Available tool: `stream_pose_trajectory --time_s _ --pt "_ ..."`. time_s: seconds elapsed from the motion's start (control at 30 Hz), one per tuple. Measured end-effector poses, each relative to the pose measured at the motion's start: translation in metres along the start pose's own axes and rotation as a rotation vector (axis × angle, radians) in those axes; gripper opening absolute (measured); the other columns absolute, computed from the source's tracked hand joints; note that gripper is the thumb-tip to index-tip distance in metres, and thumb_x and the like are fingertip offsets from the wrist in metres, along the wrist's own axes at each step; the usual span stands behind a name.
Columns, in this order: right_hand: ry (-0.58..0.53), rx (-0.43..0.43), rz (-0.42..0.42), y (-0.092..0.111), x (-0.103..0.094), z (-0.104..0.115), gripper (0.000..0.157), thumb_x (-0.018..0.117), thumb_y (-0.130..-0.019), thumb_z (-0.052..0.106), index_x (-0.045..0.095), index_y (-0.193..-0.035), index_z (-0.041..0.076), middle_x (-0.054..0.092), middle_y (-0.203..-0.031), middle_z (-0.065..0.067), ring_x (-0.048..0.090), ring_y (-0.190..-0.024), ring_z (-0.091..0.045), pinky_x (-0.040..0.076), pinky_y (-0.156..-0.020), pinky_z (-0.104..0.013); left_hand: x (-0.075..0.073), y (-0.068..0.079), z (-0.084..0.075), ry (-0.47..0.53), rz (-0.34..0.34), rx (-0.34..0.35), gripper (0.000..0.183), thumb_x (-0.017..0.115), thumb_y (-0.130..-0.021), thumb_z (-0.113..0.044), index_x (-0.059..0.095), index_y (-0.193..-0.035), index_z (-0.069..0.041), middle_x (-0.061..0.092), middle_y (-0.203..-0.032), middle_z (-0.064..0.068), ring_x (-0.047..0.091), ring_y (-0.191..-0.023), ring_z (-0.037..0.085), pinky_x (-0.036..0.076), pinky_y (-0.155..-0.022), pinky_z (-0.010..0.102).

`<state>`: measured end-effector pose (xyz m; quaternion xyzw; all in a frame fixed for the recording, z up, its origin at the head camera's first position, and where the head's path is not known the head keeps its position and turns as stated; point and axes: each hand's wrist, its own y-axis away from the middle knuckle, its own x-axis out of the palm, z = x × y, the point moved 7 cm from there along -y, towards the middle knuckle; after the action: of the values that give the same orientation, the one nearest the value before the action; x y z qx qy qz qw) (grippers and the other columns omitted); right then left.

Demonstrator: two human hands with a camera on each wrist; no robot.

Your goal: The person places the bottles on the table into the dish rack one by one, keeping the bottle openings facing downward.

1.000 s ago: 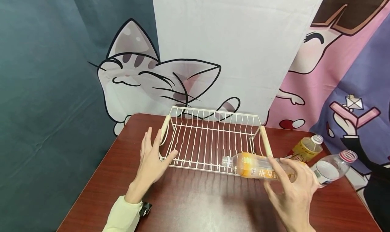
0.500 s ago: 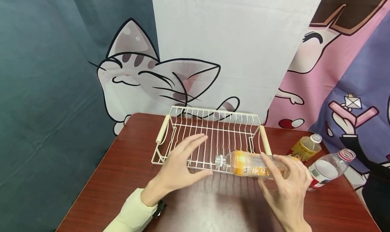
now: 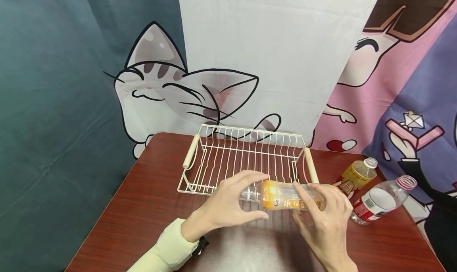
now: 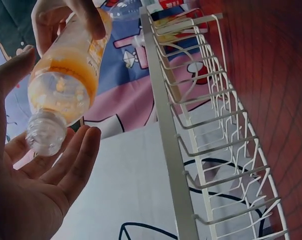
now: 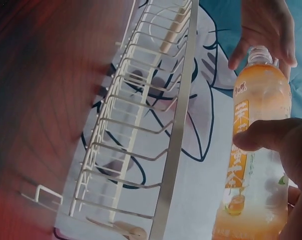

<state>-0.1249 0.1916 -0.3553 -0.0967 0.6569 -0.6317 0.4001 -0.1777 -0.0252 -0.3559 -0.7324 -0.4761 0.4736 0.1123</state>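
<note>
My right hand (image 3: pixel 326 220) grips a clear plastic drink bottle (image 3: pixel 269 196) with an orange label, held sideways above the table's near middle. Its neck points left. My left hand (image 3: pixel 228 204) is around the neck end, fingers extended and thumb apart. In the left wrist view, the clear cap (image 4: pixel 45 134) sits between that hand's thumb and fingers, with no firm grasp showing. The right wrist view has the right thumb (image 5: pixel 261 135) lying across the label. Just behind both hands stands a white wire rack (image 3: pixel 250 151), partly hidden by them and the bottle.
To the right of the rack stand a bottle with a yellow label (image 3: pixel 355 174) and a bottle with a red label (image 3: pixel 378 202) and pink cap. Wooden handles (image 3: pixel 191 151) rise at the rack's ends. A printed cloth (image 3: pixel 278 57) hangs behind the brown table (image 3: pixel 118 212).
My left hand has moved right, from beside the rack's left handle to the bottle's neck. The right hand has carried the bottle a little to the left.
</note>
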Motion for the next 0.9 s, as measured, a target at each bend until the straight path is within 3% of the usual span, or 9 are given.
stream_pose_trajectory --time_s 0.23,0.5,0.77,0.9 --pt "-0.012 -0.020 0.012 0.0011 0.0046 0.0034 0.044 0.067 -0.089 0.023 0.081 -0.127 0.007 0.068 -0.119 -0.028 0.053 -0.113 -0.055 0.014 -0.124 -0.038 0.0031 0.0011 -0.0005 -0.019 -0.018 0.006 0.073 0.102 -0.079 -0.025 0.071 -0.142 -0.007 0.075 -0.136 0.008 0.074 -0.123 0.019 0.055 -0.109 0.026" --pt "0.002 -0.016 0.004 0.0032 0.0052 0.0048 0.040 0.064 -0.096 0.026 0.081 -0.126 0.007 0.068 -0.118 -0.028 0.053 -0.112 -0.054 0.015 -0.123 -0.037 0.0044 0.0047 0.0017 -0.028 -0.027 -0.017 0.071 0.102 -0.080 -0.027 0.072 -0.141 -0.008 0.075 -0.137 0.009 0.075 -0.123 0.021 0.056 -0.108 0.026" --pt "-0.015 -0.026 0.000 0.0017 0.0058 0.0062 0.044 0.067 -0.088 0.020 0.081 -0.127 0.005 0.068 -0.119 -0.029 0.053 -0.112 -0.055 0.016 -0.125 -0.039 0.0038 0.0071 0.0020 -0.033 -0.044 -0.021 0.070 0.101 -0.080 -0.027 0.072 -0.141 -0.008 0.076 -0.136 0.009 0.075 -0.123 0.021 0.056 -0.107 0.026" --pt "0.004 -0.027 0.004 0.0005 0.0060 0.0057 0.039 0.065 -0.099 0.027 0.081 -0.128 0.007 0.068 -0.121 -0.028 0.054 -0.113 -0.055 0.017 -0.124 -0.040 0.0036 0.0086 0.0036 -0.011 -0.043 -0.038 0.070 0.101 -0.080 -0.026 0.072 -0.141 -0.008 0.075 -0.137 0.010 0.074 -0.124 0.023 0.057 -0.107 0.028"
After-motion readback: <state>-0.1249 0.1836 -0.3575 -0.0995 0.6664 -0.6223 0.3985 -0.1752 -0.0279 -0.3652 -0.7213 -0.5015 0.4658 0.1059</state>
